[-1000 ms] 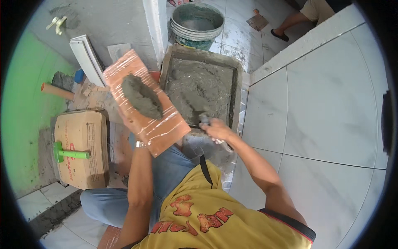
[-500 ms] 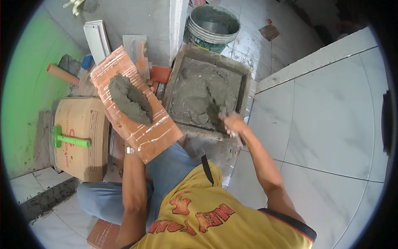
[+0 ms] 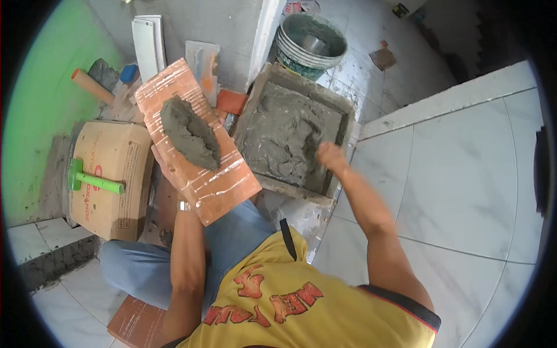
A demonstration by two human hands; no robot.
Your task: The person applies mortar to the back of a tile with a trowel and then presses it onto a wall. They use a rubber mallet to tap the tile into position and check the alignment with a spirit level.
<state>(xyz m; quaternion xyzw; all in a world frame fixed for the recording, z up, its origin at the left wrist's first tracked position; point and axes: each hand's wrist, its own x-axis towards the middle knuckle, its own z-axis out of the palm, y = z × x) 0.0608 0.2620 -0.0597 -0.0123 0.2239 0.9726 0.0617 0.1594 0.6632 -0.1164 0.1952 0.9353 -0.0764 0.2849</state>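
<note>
One tile (image 3: 223, 191) (left hand (image 3: 164, 167)); one tray (image 3: 295, 190)

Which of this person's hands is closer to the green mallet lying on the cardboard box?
Left. The left hand, holding the brown tile, is just right of the green mallet; the right hand is much farther right, at the mortar tray.

I count: held tile (image 3: 227, 188), one; mortar mound (image 3: 190, 134) atop, one; mortar tray (image 3: 313, 87), one; bucket (image 3: 299, 58), one; green mallet (image 3: 100, 182), one; cardboard box (image 3: 113, 155), one.
</note>
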